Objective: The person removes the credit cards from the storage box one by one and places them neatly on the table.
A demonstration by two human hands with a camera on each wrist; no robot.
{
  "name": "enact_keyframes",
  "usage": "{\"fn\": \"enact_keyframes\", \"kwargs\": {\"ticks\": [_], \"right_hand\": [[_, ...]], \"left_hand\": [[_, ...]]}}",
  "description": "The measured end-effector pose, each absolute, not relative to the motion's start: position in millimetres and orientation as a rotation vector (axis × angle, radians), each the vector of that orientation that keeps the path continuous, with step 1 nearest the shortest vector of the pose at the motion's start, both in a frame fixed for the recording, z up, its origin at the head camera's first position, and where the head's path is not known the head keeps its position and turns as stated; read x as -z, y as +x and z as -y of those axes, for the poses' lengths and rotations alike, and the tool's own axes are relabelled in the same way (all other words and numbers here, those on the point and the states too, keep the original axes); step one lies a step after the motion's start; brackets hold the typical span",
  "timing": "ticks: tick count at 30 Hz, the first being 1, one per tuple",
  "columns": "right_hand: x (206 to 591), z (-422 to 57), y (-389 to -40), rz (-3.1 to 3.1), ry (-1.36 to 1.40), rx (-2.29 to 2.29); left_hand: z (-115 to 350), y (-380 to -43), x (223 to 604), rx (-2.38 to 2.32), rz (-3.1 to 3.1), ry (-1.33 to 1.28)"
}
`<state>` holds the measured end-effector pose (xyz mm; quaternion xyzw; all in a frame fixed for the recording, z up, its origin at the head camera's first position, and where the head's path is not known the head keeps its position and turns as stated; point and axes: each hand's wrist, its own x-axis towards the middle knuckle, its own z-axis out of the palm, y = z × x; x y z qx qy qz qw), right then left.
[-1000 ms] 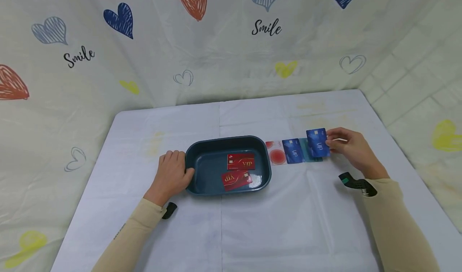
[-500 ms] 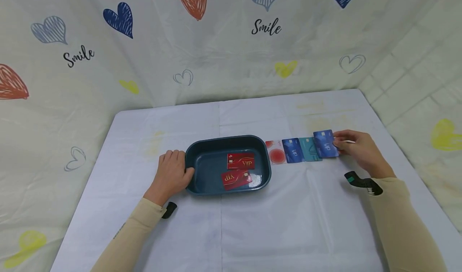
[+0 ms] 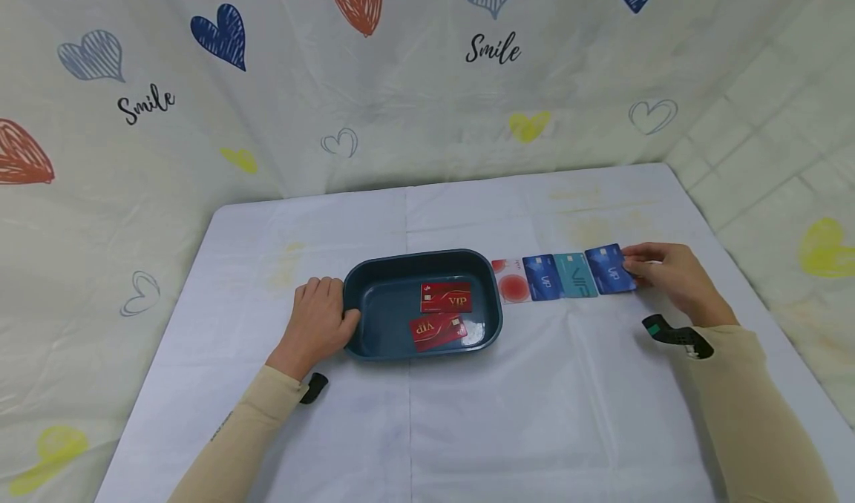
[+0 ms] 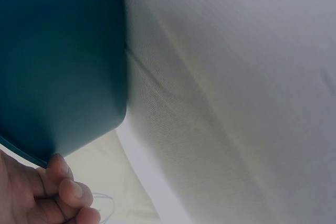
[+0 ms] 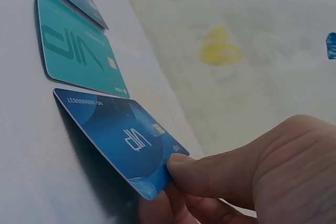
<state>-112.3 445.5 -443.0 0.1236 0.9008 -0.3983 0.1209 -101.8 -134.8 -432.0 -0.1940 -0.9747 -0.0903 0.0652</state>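
Observation:
My right hand [image 3: 677,277] pinches a dark blue VIP card [image 5: 123,137] by its right edge. That edge is lifted, and the card's left side lies close beside a teal VIP card [image 3: 575,275]. Left of the teal one, another blue VIP card [image 3: 542,277] and a white card with red circles [image 3: 513,289] continue the row up to the tray. My left hand [image 3: 317,321] grips the left rim of a dark teal tray [image 3: 374,351], thumb over the rim and curled fingers outside. Inside the tray lie two red VIP cards, an upper one [image 3: 445,298] and a lower tilted one [image 3: 437,332].
A white cloth covers the table [image 3: 508,414]. Behind it hangs a pale curtain [image 3: 414,102] printed with hearts and "Smile". A similar pale cloth stands along the right side.
My right hand has moved right with the blue card, from over the teal card to beside it, and lower. The teal card is now uncovered. My left hand stays on the tray.

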Motion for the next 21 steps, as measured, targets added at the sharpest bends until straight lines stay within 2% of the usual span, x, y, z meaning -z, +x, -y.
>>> {"fn": "enact_keyframes", "kwargs": {"ticks": [21], "right_hand": [[432.9,-438.6,-108.2,-2.72,0.342,0.963]], "left_hand": [[135.2,-101.7,431.8,0.298,2.958,-0.574]]}}
